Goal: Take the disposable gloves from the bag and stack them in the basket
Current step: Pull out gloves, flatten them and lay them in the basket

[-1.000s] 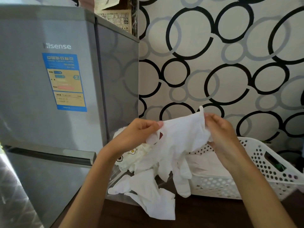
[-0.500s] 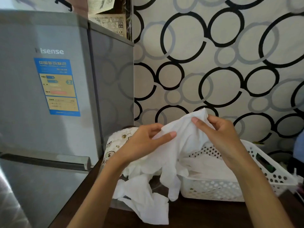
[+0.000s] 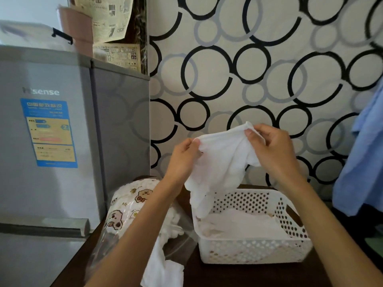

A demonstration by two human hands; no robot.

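Observation:
A white disposable glove (image 3: 221, 162) hangs stretched between both hands above the left end of the white perforated basket (image 3: 257, 251). My left hand (image 3: 182, 160) pinches its cuff at the left; my right hand (image 3: 271, 150) pinches the cuff at the right. The glove's fingers dangle down to the basket's rim. Flat white gloves (image 3: 240, 224) lie inside the basket. The clear bag with cartoon bear prints (image 3: 128, 206) lies left of the basket, with more gloves (image 3: 163, 268) spilling from its mouth toward the front.
A grey Hisense fridge (image 3: 51, 141) stands close on the left. The dark brown tabletop (image 3: 248, 274) carries the bag and basket. A wall with circle-pattern paper is behind, and blue cloth (image 3: 364, 162) hangs at the right edge.
Both hands have moved the glove rightward, from over the bag to above the basket. The view has shifted down and to the right, showing more of the basket's inside.

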